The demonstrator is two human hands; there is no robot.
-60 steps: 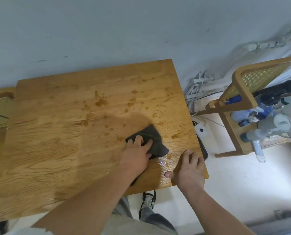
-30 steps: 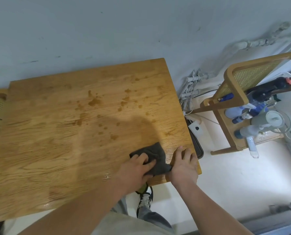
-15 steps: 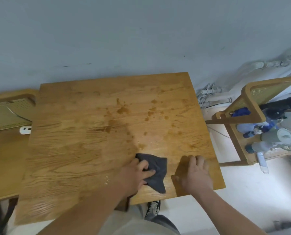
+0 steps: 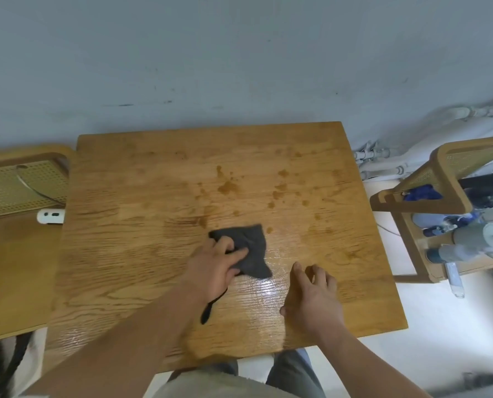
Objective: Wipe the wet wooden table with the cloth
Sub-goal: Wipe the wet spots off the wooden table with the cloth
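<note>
The wooden table [image 4: 142,254] fills the middle of the head view. Brown wet drops [image 4: 228,187] dot its far centre and right, and a glossy wet sheen [image 4: 268,285] lies near the front. A dark grey cloth [image 4: 254,248] lies crumpled at the table's centre. My left hand [image 4: 215,268] grips it and presses it down, fingers bent over its near-left part. A strip of the cloth trails back under my wrist. My right hand [image 4: 311,294] rests on the wet wood just right of the cloth, fingers loosely curled, holding nothing.
A cane-backed wooden chair [image 4: 18,191] stands against the table's left side, with a white power strip [image 4: 51,216] on it. Another chair [image 4: 440,182] on the right holds spray bottles [image 4: 455,249]. White pipes [image 4: 383,159] run along the grey wall. My legs show below the front edge.
My left hand has slid the cloth from the front right corner area up toward the table's centre. My right hand has gone from flat on the wood to loosely curled.
</note>
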